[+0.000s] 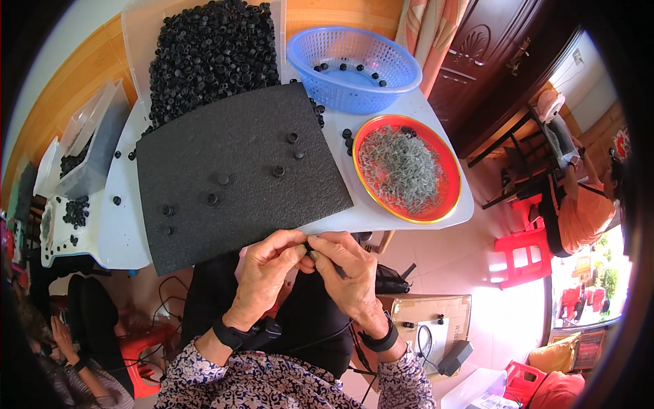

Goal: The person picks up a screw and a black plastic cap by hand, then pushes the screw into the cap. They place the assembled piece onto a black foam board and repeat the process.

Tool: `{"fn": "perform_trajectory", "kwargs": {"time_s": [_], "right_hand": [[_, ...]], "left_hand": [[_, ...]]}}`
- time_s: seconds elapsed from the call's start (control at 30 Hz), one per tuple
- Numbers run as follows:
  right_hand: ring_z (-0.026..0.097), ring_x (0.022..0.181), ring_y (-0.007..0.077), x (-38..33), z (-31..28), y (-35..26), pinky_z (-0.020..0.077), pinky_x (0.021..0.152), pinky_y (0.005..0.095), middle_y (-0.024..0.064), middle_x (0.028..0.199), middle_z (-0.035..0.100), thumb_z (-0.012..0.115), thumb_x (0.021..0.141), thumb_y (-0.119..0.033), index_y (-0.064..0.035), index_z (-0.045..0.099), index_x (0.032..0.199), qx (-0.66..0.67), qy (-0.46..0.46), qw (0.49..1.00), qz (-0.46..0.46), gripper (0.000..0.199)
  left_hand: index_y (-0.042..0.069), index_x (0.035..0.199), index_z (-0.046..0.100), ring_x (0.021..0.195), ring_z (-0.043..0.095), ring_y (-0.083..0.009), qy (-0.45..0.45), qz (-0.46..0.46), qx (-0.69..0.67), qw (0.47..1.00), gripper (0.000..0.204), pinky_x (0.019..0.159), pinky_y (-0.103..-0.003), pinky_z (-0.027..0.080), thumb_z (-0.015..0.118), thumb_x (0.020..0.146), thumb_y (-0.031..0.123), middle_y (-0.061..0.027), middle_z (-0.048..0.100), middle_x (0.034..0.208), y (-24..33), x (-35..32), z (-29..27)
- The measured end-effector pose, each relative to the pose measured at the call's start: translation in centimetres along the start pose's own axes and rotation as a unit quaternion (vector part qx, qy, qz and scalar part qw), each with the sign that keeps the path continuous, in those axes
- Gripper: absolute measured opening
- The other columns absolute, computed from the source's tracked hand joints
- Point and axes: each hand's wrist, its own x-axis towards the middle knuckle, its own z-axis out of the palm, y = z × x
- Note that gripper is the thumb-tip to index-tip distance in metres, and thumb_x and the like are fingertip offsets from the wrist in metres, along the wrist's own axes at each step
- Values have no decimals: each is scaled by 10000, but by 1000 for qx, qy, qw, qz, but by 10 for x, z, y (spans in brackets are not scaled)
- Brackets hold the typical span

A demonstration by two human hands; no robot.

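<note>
My left hand point(272, 266) and my right hand point(344, 269) meet just off the table's near edge, above my lap. Thumbs and fingers of both are pinched together around a small black part point(311, 253), mostly hidden by the fingertips. In front of them a black textured mat point(245, 143) lies on the white table point(126, 235), with several small round black caps point(212, 199) scattered on it. To the right, a red bowl point(446, 191) with a yellow rim holds a heap of thin silvery metal pieces point(402, 167), perhaps pins or screws.
Behind the mat, a clear bin point(136, 54) is heaped with black caps. A blue perforated basket point(354, 99) with a few caps stands at the back right. A cardboard box point(460, 313) sits low on my right. Other people point(582, 215) sit at both sides near red stools point(524, 255).
</note>
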Motion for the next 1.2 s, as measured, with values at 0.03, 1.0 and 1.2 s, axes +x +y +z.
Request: {"fn": "perform_trajectory", "kwargs": {"time_s": [0.03,1.0,1.2], "right_hand": [[683,828,203,0,0,-3,557,719,279,112,1017,656,654,841,59,-1,685,1073,1,-1,1000,8,243],[632,942,161,-14,5,8,515,831,273,72,1046,632,680,819,49,-32,701,1070,177,46,978,99,265],[605,935,116,-23,14,6,481,848,256,36,1061,566,674,871,30,-19,625,1165,262,106,952,117,302]], "left_hand": [[-39,1115,643,786,684,-103,-1,-7,-4,1000,195,705,-210,540,575,964,64,-69,703,856,0,0,0],[-59,1198,563,923,646,-141,-31,-41,-68,996,250,858,-301,562,522,992,76,-115,642,1040,10,1,8],[-53,1263,500,980,633,-156,-54,-27,-69,996,295,897,-322,545,498,1002,85,-153,635,1112,17,0,14]]}}
